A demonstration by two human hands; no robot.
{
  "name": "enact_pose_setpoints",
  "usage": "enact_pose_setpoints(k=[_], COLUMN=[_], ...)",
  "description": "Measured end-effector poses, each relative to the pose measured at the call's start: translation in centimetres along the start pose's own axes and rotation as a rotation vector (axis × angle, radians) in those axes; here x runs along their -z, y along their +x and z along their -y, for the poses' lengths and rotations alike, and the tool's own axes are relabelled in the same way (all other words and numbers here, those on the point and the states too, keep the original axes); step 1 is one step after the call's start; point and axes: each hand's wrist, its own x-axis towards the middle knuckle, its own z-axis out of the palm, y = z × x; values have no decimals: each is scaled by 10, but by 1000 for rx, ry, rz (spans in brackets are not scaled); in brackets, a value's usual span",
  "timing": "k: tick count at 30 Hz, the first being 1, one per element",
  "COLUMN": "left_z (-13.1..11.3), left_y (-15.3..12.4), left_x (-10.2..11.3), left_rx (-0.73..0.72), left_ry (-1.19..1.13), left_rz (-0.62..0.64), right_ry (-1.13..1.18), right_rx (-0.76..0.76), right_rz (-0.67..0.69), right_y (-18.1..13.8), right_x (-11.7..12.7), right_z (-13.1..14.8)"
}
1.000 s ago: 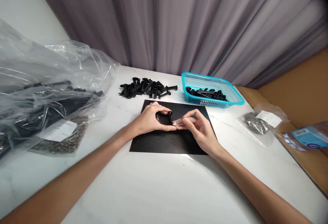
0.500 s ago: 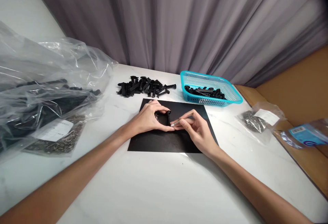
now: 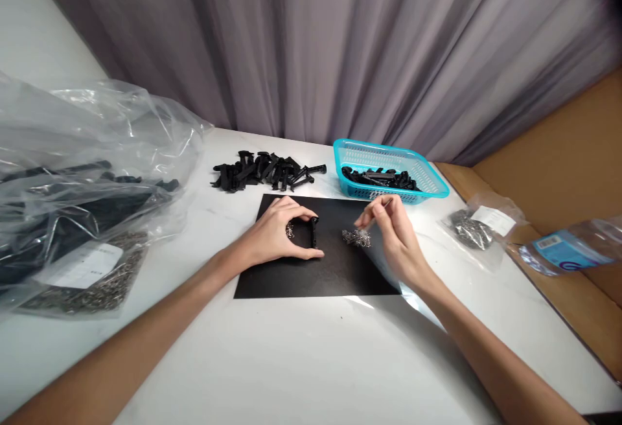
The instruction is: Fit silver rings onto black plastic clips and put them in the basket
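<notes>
My left hand (image 3: 276, 234) is closed round a narrow black plastic part (image 3: 313, 233), gripping its two ends between thumb and fingers just over the black mat (image 3: 311, 282). Behind that grip, partly hidden, lies a small cluster of tiny metal pieces (image 3: 290, 230). My right hand (image 3: 389, 230) pinches a slim silvery tool (image 3: 371, 223), mostly covered by the fingers, so its exact kind is unclear. Its lower end points toward a pile of small shiny metal pieces (image 3: 356, 238) on the mat's right half.
Loose black plastic parts (image 3: 265, 171) are heaped behind the mat. A blue basket (image 3: 437, 186) holds more of them. Clear bags with metal pieces (image 3: 471, 229) and a blue-labelled packet (image 3: 568, 250) stand right; a large plastic bag (image 3: 160, 114) covers the left. A grey curtain (image 3: 272, 43) hangs behind.
My right hand has drawn away from the black part to the right, over the metal pile, with the slim tool. My left hand still grips the part. The view has shifted slightly.
</notes>
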Motion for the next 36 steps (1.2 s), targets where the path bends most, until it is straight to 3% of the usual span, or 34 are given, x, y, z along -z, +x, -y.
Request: enact_pose_setpoints(k=[2, 5, 7, 10, 13, 18, 25, 31, 36], left_z=[0, -3, -6, -11, -16, -20, -22, -26, -25], left_y=[-1, -1, 0, 0, -1, -2, -2, -1, -2], left_x=[1, 3, 5, 7, 8, 9, 10, 11, 10], left_rx=[-8, -27, -44, -73, -87, -83, -90, -35, -20], left_ry=[23, 55, 67, 90, 118, 145, 151, 130, 145], left_rz=[6, -9, -21, -32, -38, -37, -8, -11, -1], right_ry=[-139, -520, -775, -948, -989, -856, -615, -707, -788], right_rx=[5, 91, 194, 281, 295, 219, 54, -10, 61], right_rz=[49, 197, 290, 428, 499, 412, 389, 272, 236], right_y=[6, 7, 5, 0, -2, 3, 16, 24, 22], right_x=[13, 25, 27, 26, 21, 19, 35, 50, 50], right_z=[-3, -4, -2, 1, -1, -6, -4, -14, -13])
